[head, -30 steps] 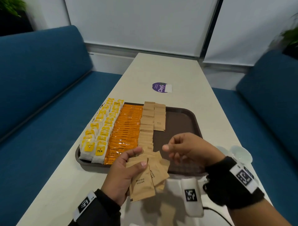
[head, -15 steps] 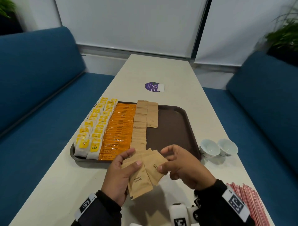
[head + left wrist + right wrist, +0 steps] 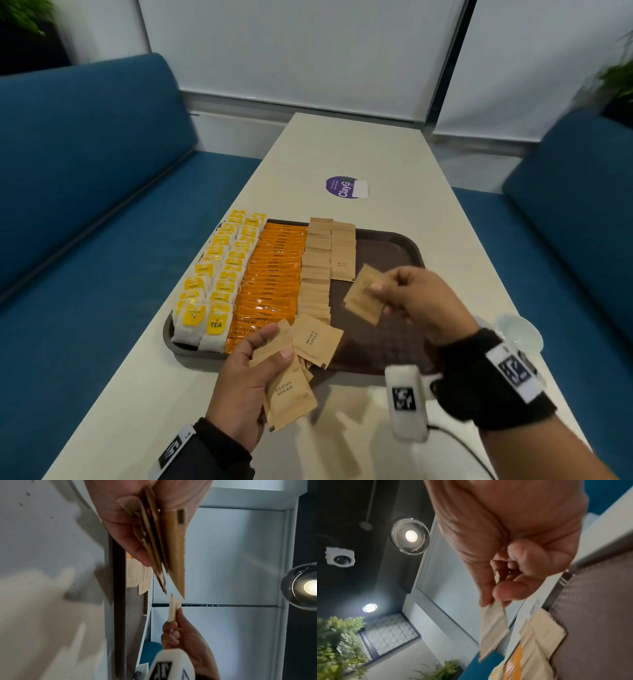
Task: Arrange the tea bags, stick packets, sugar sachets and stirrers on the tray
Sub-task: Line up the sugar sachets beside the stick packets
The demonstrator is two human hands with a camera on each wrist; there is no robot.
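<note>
A brown tray point(image 3: 390, 250) lies on the table, holding rows of yellow-tagged tea bags point(image 3: 219, 274), orange stick packets point(image 3: 274, 274) and brown sugar sachets point(image 3: 317, 263). My left hand point(image 3: 246, 377) grips a fanned bundle of brown sugar sachets point(image 3: 301, 363) at the tray's near edge; the bundle point(image 3: 164, 545) shows edge-on in the left wrist view. My right hand point(image 3: 414, 301) pinches a single brown sugar sachet point(image 3: 364, 294) above the bare part of the tray, close to the second sachet row point(image 3: 344, 253). In the right wrist view that sachet point(image 3: 493, 630) hangs from thumb and finger.
A purple round sticker point(image 3: 344, 186) lies farther up the cream table point(image 3: 376, 150). A small white cup point(image 3: 524, 330) shows behind my right wrist. Blue benches point(image 3: 85, 192) flank the table on both sides. The right part of the tray holds nothing.
My right hand took one sachet from the bundle in my left hand and carried it forward over the tray. The head view shifted, so the stirrers dropped out of view.
</note>
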